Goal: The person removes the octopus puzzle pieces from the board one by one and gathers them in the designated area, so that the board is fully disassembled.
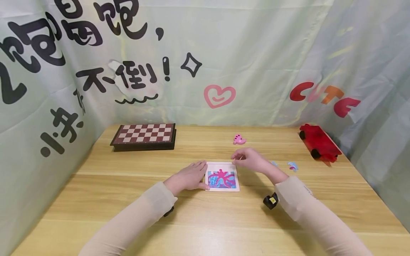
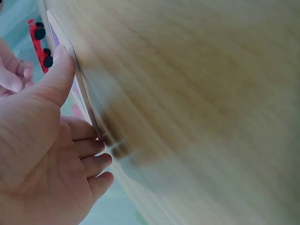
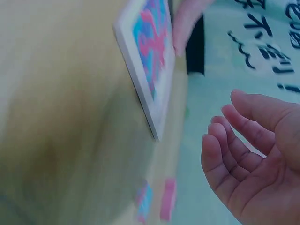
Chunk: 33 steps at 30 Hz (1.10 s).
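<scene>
A white-framed jigsaw puzzle point(image 1: 221, 180) with a pink octopus on blue lies flat on the table; a pale strip shows along its far side. My left hand point(image 1: 192, 176) rests at the puzzle's left edge, fingers extended toward the far corner and thumb by the near one. In the left wrist view, that thumb point(image 2: 61, 65) lies along the frame's rim. Over the far right corner hovers my right hand point(image 1: 251, 160). Its loosely bent fingers point(image 3: 213, 154) hold nothing visible in the right wrist view, and they are apart from the frame.
Small blue puzzle pieces point(image 1: 293, 166) lie right of the right hand, one partly behind the forearm. Beyond the puzzle is a pink heart-shaped piece point(image 1: 238, 139). A checkered board box point(image 1: 144, 137) stands back left, a red toy car point(image 1: 319, 143) back right. Printed curtains point(image 1: 256, 64) enclose the table.
</scene>
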Motion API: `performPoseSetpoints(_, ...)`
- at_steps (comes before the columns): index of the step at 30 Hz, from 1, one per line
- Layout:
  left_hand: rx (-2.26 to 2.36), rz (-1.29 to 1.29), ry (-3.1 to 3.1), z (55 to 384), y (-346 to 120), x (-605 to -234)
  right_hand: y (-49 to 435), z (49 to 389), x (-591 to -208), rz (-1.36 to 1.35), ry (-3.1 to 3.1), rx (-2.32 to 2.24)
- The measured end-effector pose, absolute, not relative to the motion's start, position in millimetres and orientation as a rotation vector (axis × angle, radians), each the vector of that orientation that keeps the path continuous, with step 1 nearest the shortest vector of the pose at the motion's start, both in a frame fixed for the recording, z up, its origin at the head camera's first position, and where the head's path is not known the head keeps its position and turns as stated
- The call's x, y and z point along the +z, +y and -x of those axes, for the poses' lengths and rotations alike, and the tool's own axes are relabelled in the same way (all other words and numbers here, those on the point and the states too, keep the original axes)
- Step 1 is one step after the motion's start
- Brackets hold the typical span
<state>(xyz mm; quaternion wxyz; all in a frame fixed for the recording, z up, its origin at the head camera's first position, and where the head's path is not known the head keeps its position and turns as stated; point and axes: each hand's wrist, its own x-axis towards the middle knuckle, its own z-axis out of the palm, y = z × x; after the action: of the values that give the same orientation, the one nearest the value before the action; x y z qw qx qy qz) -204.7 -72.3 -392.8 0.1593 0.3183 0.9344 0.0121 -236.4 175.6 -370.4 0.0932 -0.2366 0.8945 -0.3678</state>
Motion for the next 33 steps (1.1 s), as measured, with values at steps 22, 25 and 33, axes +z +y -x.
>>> performPoseSetpoints(22, -0.015, -0.912, 2.677, 207.1, -71.4, -394.1, 115.4, 226.9, -392.6, 0.798, 2.611, -0.849)
performPoseSetpoints(25, -0.022, -0.916, 2.68, 207.3, -71.7, -394.6, 112.9, 226.7, -392.6, 0.752, 2.619, -0.826)
performPoseSetpoints(33, -0.02, -0.921, 2.684, 207.9, -71.9, -395.4, 112.0, 227.5, -393.4, 0.721, 2.631, -0.85)
